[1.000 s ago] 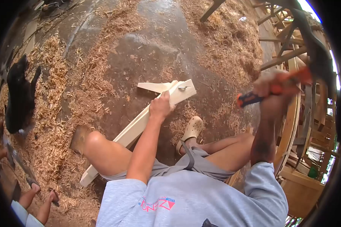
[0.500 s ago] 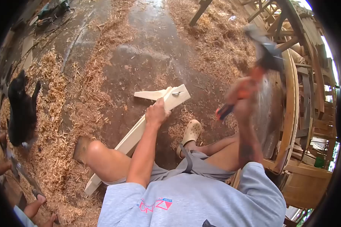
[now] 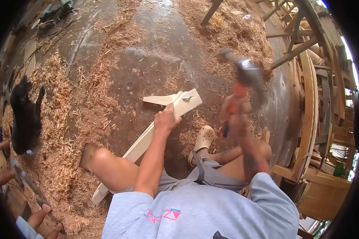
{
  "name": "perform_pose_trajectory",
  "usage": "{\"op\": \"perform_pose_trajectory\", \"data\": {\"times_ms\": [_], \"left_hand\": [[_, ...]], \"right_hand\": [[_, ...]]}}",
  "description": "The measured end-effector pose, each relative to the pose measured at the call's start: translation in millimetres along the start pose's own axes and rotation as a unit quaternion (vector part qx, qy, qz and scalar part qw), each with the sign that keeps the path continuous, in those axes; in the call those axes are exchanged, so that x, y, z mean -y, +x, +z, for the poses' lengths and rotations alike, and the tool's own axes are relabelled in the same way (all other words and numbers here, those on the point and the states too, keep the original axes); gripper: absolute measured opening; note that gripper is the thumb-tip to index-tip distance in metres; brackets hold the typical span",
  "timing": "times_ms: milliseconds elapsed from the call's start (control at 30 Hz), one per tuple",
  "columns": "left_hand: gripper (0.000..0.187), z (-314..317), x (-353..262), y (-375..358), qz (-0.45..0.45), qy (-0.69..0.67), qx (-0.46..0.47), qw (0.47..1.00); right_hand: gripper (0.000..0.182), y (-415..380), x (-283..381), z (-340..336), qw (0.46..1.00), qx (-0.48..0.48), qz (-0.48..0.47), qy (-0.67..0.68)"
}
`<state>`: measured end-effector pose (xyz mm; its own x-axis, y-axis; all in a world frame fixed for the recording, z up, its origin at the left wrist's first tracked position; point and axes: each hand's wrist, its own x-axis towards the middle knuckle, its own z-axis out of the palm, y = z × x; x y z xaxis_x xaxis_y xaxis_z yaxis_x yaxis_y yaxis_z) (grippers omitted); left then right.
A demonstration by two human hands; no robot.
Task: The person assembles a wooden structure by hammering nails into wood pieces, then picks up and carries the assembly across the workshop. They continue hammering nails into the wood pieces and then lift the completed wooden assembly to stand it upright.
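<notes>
My left hand (image 3: pixel 166 120) is closed around a long pale wooden board (image 3: pixel 141 144), near its upper end. The board slants up from beside my left leg to the floor in front of me. A small metal piece (image 3: pixel 187 98) sits at its top end. Beside that end, a shorter tapered wooden piece (image 3: pixel 157 100) points left. My right hand (image 3: pixel 236 113) grips a hammer (image 3: pixel 249 71) by its orange and black handle. Hand and hammer are smeared by motion, raised to the right of the board and apart from it.
Wood shavings (image 3: pixel 58 139) cover much of the floor. A black dog (image 3: pixel 24 119) is at the left, below a green power tool (image 3: pixel 56 14) with a cord. Another person's foot (image 3: pixel 46 208) shows at lower left. Wooden frames (image 3: pixel 307 115) stand along the right.
My right hand and the hammer have swung left, closer to the board, and the hammer head is lower. My left hand and the board hold nearly the same position.
</notes>
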<state>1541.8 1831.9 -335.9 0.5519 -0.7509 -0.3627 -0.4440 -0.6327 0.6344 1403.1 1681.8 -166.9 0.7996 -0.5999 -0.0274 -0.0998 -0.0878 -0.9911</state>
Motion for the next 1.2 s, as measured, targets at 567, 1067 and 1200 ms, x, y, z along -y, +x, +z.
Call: {"op": "perform_pose_trajectory", "data": {"times_ms": [567, 1067, 1200], "left_hand": [[0.055, 7.4, 0.4, 2.0, -0.015, -0.022, 0.006, 1.000], [0.058, 9.0, -1.9, 1.9, -0.025, -0.019, -0.008, 0.999], [0.047, 0.2, -6.1, 17.9, 0.001, -0.012, -0.035, 0.999]], "right_hand": [[0.061, -26.6, -18.0, 39.1, 0.974, -0.084, -0.201, 0.064], [0.037, -59.5, -126.6, 32.8, 0.948, -0.099, -0.165, -0.252], [0.042, -67.7, -109.1, 59.1, 0.949, -0.019, 0.220, -0.224]]}}
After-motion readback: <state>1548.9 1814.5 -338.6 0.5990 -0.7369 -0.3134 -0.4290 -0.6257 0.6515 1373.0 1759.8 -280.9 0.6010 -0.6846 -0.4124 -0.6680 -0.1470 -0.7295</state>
